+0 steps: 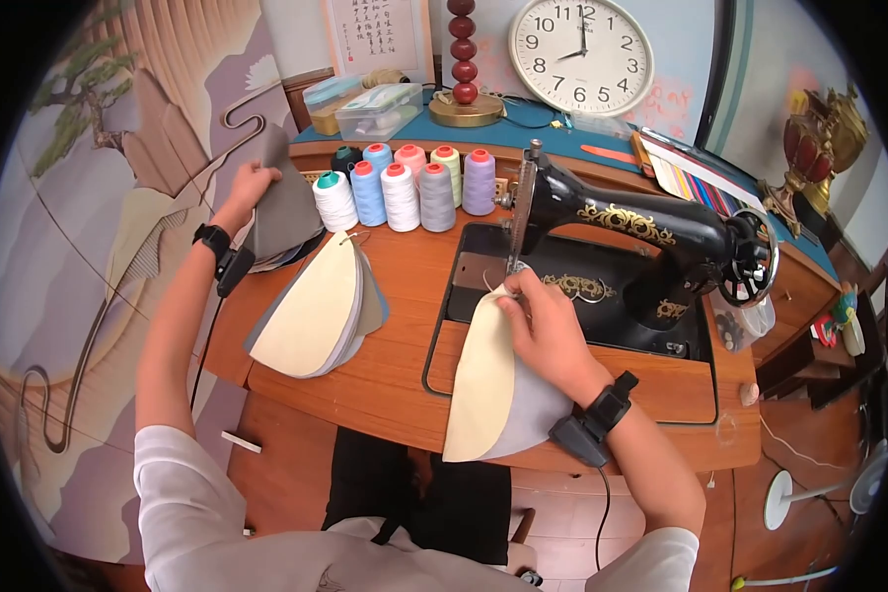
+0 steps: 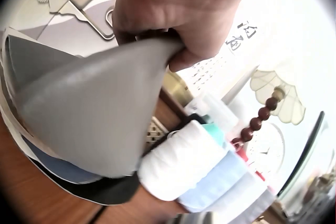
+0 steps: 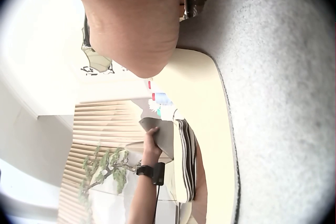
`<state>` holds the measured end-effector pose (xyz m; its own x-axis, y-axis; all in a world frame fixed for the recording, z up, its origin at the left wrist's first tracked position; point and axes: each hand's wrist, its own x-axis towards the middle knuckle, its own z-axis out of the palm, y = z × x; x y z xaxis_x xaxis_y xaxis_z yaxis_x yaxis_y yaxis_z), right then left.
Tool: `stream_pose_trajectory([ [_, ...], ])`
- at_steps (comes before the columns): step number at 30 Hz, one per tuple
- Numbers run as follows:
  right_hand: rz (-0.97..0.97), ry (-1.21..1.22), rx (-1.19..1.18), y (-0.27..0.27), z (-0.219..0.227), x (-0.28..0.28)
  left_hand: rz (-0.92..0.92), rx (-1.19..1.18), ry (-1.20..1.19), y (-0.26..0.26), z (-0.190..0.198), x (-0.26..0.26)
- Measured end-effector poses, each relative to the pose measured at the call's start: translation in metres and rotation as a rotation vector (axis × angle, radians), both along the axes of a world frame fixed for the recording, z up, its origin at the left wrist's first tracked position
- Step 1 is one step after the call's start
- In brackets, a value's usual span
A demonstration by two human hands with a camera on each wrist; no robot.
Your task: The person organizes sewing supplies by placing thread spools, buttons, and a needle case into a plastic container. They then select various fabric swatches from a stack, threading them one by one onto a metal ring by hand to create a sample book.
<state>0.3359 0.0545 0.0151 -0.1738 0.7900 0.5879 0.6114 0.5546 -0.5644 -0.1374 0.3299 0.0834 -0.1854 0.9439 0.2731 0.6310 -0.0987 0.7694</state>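
My left hand (image 1: 252,185) pinches the tip of a grey petal-shaped fabric panel (image 1: 288,217), raising it over a pile of panels. In the left wrist view the pile shows blue and black panels (image 2: 110,191) beneath the grey one. At the black sewing machine (image 1: 617,212), my right hand (image 1: 548,321) grips the narrow end of a cream panel (image 1: 479,380) with a light grey panel (image 1: 531,405) against it. Their tip lies close to the needle area, partly hidden by the fingers. Another fan of cream, grey and blue panels (image 1: 311,306) lies between the hands.
Several thread cones (image 1: 402,197) stand behind the panels. Plastic boxes (image 1: 377,116), a red-beaded lamp stand (image 1: 464,59) and a round clock (image 1: 582,54) are at the back. The machine's handwheel (image 1: 750,259) is at the right, a zip or ribbon set (image 1: 696,178) behind it.
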Motion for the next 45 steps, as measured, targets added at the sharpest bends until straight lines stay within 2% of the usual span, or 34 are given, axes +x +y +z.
stream_pose_trajectory([
  [1, 0.0, -0.015, -0.012, -0.002, 0.003, 0.0, -0.017, 0.045, -0.243, -0.01, 0.01, 0.009],
  [2, -0.002, -0.032, -0.025, -0.003, 0.006, 0.0, -0.025, 0.039, -0.24, -0.015, 0.018, 0.016],
  [4, -0.001, -0.023, -0.018, -0.004, 0.007, 0.001, -0.204, 0.064, -0.637, -0.028, 0.038, 0.033],
  [5, 0.007, -0.014, -0.005, -0.004, 0.007, 0.0, -0.259, 0.079, -0.752, -0.05, 0.052, 0.058],
  [7, 0.017, 0.004, 0.034, -0.004, 0.01, 0.0, -0.317, 0.068, -0.714, -0.108, 0.075, 0.114],
  [8, 0.048, 0.005, 0.086, -0.006, 0.01, 0.0, -0.36, 0.08, -0.692, -0.133, 0.075, 0.138],
  [9, 0.034, 0.004, 0.081, -0.007, 0.007, 0.0, -0.394, 0.059, -0.614, -0.15, 0.067, 0.155],
  [10, 0.061, 0.102, 0.112, -0.005, 0.003, -0.001, -0.425, 0.044, -0.536, -0.165, 0.06, 0.17],
  [11, 0.094, 0.199, 0.146, -0.004, 0.001, -0.002, -0.484, -0.038, -0.396, -0.18, 0.055, 0.185],
  [12, 0.093, 0.192, 0.146, -0.004, 0.002, -0.003, -0.537, -0.117, -0.255, -0.192, 0.05, 0.198],
  [14, 0.108, 0.302, 0.337, -0.005, 0.003, -0.005, -0.631, -0.353, -0.363, -0.208, 0.034, 0.225],
  [16, 0.116, 0.313, 0.359, -0.005, 0.004, -0.007, -0.708, -0.692, -0.575, -0.203, 0.004, 0.239],
  [17, 0.117, 0.336, 0.385, -0.005, 0.004, -0.007, -0.708, -0.69, -0.585, -0.207, -0.003, 0.248],
  [18, 0.12, 0.327, 0.381, -0.007, 0.005, -0.006, -0.786, -0.763, -0.5, -0.214, -0.009, 0.258],
  [19, 0.1, 0.32, 0.301, -0.01, 0.006, -0.006, -0.864, -0.832, -0.408, -0.219, -0.015, 0.267],
  [20, 0.077, 0.316, 0.224, -0.012, 0.007, -0.005, -0.869, -0.832, -0.41, -0.223, -0.019, 0.275],
  [22, 0.063, 0.264, 0.285, -0.007, 0.004, -0.003, -0.875, -1.012, -0.466, -0.229, -0.028, 0.285],
  [24, 0.027, 0.323, 0.131, -0.009, 0.004, -0.003, -0.894, -1.036, -0.515, -0.219, -0.046, 0.285],
  [26, 0.025, 0.34, 0.121, -0.009, 0.004, -0.003, -0.917, -1.227, -0.745, -0.214, -0.052, 0.285],
  [30, 0.052, 0.351, 0.066, -0.009, 0.006, -0.005, -0.972, -1.11, -0.745, -0.217, -0.053, 0.286],
  [32, 0.067, 0.343, 0.064, -0.008, 0.005, -0.005, -0.948, -0.873, -0.915, -0.223, -0.049, 0.292],
  [35, 0.067, 0.322, 0.062, -0.007, 0.006, -0.006, -0.956, -0.767, -0.948, -0.227, -0.05, 0.296],
  [39, 0.034, 0.296, 0.017, -0.007, 0.005, -0.004, -0.999, -0.784, -0.997, -0.222, -0.067, 0.29],
  [45, 0.042, 0.308, 0.003, -0.002, -0.003, -0.005, -0.965, -0.705, -1.136, -0.228, -0.064, 0.287],
])
